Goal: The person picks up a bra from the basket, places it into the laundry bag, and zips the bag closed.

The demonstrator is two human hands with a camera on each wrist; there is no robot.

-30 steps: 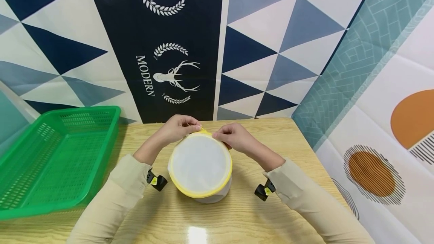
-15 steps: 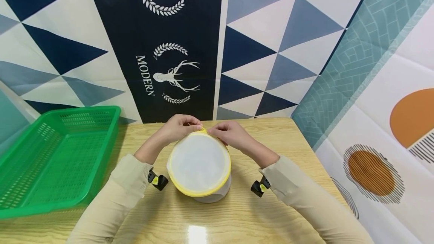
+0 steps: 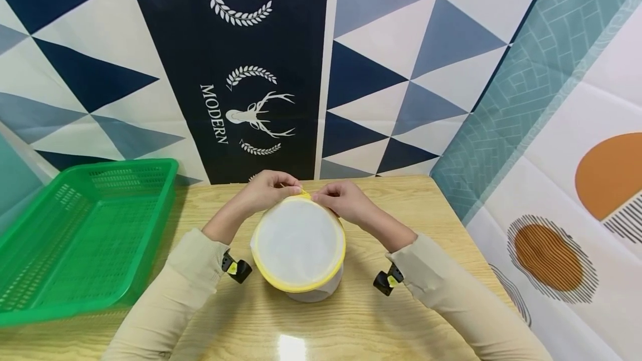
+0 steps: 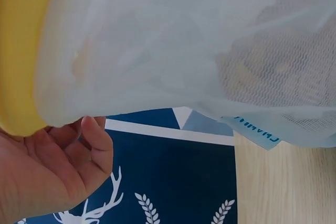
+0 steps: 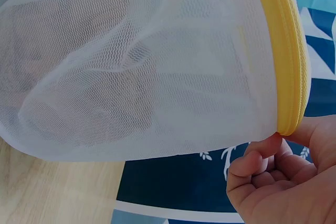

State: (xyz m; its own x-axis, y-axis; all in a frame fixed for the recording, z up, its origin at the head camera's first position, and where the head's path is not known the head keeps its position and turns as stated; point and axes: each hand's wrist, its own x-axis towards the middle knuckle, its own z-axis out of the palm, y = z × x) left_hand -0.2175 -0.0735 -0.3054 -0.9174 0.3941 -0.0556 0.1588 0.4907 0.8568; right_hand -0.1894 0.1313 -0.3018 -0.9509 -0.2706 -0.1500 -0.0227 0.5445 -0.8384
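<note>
A white mesh laundry bag (image 3: 298,244) with a yellow zipped rim stands upright on the table, its round top facing up. At the rim's far edge, my left hand (image 3: 271,189) pinches the yellow trim between thumb and fingertips. Just right of it, my right hand (image 3: 346,200) grips the same edge by the yellow zipper (image 5: 286,61). Seen from the left wrist, the bag's sheer side (image 4: 142,51) hangs over my curled fingers (image 4: 97,140), with a small blue-lettered tag (image 4: 257,132) at its seam. Hazy shapes show through the mesh.
A green plastic basket (image 3: 125,244) with perforated sides stands at the left of the wooden table (image 3: 401,316). Behind the table's far edge hangs a patterned cloth (image 3: 261,43) with triangles and deer heads. Another printed cloth (image 3: 546,183) covers the right side.
My right hand slid left along the rim toward my left hand, then shifted slightly back to the right. My left hand keeps its pinch, and the bag stays almost in place.
</note>
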